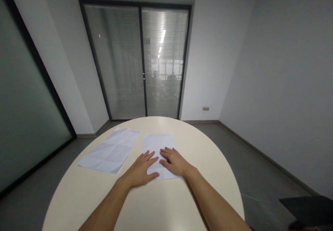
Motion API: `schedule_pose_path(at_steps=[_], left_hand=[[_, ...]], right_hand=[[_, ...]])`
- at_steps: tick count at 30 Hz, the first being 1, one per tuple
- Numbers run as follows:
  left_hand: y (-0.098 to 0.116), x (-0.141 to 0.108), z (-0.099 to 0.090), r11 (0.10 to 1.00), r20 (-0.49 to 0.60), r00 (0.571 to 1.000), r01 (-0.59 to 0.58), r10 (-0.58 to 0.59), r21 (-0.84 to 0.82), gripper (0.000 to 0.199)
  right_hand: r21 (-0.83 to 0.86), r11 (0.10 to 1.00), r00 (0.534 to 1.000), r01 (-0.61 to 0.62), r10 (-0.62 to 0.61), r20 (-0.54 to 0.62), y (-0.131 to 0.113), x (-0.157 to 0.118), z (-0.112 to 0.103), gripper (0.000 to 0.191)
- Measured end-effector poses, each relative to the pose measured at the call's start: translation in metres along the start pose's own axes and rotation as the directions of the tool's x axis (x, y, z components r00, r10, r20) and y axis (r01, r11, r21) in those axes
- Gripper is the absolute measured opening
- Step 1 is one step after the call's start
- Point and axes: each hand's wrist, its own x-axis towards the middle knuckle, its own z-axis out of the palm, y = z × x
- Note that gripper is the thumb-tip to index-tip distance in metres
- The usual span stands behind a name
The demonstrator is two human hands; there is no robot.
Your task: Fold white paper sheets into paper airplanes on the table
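Note:
A white sheet of paper point(158, 139) lies on the round cream table point(153, 206), partly covered by both hands. My left hand point(142, 168) rests on its left side, fingers spread and pointing away from me. On the right side of the sheet lies my right hand point(174, 161), its fingers stretched out toward the left and the thumb apart. Neither hand grips anything. To the left of my left hand are more white papers point(110, 151), creased with fold lines and seemingly stacked.
Beyond the table stand glass panels with blinds point(165, 64) in a dark frame. A frosted glass panel point(23, 102) is at the left. A black object point(309, 210), only partly in view, is at the lower right beside the table. A wall socket point(205, 109) sits low at the back.

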Motion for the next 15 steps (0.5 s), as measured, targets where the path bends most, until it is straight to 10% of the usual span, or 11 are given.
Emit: schedule_pose_path(at_steps=[15], left_hand=[[-0.012, 0.000, 0.000, 0.996, -0.113, 0.993, 0.013, -0.023, -0.087, 0.056]], right_hand=[[0.115, 0.993, 0.993, 0.039, -0.051, 0.104, 0.011, -0.007, -0.012, 0.079]])
